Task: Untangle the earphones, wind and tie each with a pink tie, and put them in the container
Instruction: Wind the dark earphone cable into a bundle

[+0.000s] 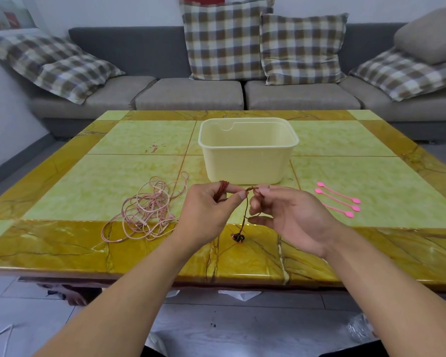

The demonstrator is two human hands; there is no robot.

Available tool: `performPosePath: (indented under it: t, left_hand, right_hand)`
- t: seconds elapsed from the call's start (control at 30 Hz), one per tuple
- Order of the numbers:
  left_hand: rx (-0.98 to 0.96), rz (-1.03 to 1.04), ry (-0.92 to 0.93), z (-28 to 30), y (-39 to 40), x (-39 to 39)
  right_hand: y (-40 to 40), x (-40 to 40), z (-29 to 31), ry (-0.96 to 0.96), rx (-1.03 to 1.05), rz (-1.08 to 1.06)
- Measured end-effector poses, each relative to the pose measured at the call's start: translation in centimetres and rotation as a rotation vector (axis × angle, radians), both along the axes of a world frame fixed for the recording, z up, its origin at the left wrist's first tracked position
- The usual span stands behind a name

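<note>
My left hand [208, 210] holds the dark red earphone cord [247, 207], with several turns wound round its fingers and the thumb pressing on them. A little to the right, my right hand [288, 215] pinches the same cord. Its earbuds [238, 238] dangle below, just above the table's front border. A tangle of pink earphones [149, 210] lies on the table to the left. Three pink ties [337, 199] lie side by side at the right. Behind my hands stands the cream container [247, 150], with nothing visible inside it.
The yellow-green tiled table [129, 140] has a glossy amber border, and its front edge is close to me. A grey sofa [191, 94] with checked cushions stands behind it. Plastic bags and white cord lie on the floor below.
</note>
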State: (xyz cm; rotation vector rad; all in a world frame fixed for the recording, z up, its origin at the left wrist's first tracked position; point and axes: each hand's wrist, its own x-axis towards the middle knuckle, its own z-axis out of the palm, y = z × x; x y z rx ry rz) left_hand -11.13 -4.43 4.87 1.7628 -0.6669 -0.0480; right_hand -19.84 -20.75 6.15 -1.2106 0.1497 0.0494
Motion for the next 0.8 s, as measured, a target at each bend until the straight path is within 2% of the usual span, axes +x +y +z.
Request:
performPosePath:
  t: [0.13,0.3,0.43,0.5,0.63,0.8]
  left_hand:
    - [-0.002,0.027,-0.045,0.1,0.0,-0.1]
    - [0.03,0.065,-0.186,-0.1,0.2,-0.1]
    - [0.069,0.099,-0.304,-0.5,0.5,0.2]
    - [0.086,0.11,-0.342,-0.8,0.7,0.4]
    - [0.136,0.121,-0.36,-1.1,0.8,0.6]
    - [0.219,0.168,-0.364,-1.1,0.8,1.2]
  right_hand:
    - [0.3,0.4,0.1,0.002,0.113,-0.073]
    - [0.5,0.9,0.1,0.046,0.269,-0.192]
    - [0.5,1.0,0.1,0.105,0.243,-0.271]
    - [0.5,0.8,0.1,0.102,0.122,-0.263]
    - [0.7,0.7,-0.8,0.071,-0.514,-0.308]
    - [0.4,0.6,-0.8,0.017,-0.682,-0.257]
